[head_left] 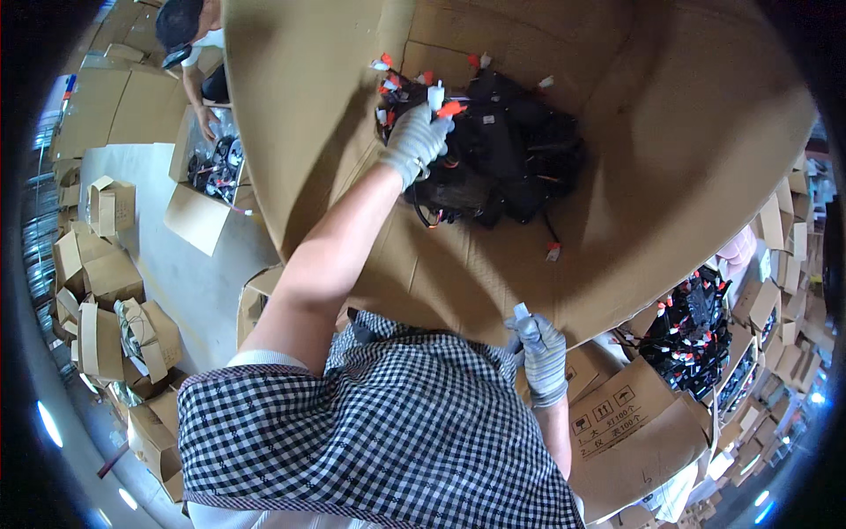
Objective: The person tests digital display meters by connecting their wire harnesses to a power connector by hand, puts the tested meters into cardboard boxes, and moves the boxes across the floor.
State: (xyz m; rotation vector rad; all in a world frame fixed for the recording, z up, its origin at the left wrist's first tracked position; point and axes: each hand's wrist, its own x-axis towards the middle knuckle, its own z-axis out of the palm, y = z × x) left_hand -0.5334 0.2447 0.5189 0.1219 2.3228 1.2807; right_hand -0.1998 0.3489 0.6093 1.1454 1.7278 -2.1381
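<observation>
Left hand [414,141] deep in carton [687,132] on cable bundle [502,154]; right hand [539,351] at its near edge

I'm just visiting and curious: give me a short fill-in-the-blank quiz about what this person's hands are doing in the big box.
1. The left hand reaches into a large ____ box.
2. It touches a pile of ____ cables with red and white plugs.
3. The right hand rests at the box's near ____.
4. Both hands wear grey ____.

Missing words: cardboard; black; edge; gloves
</observation>
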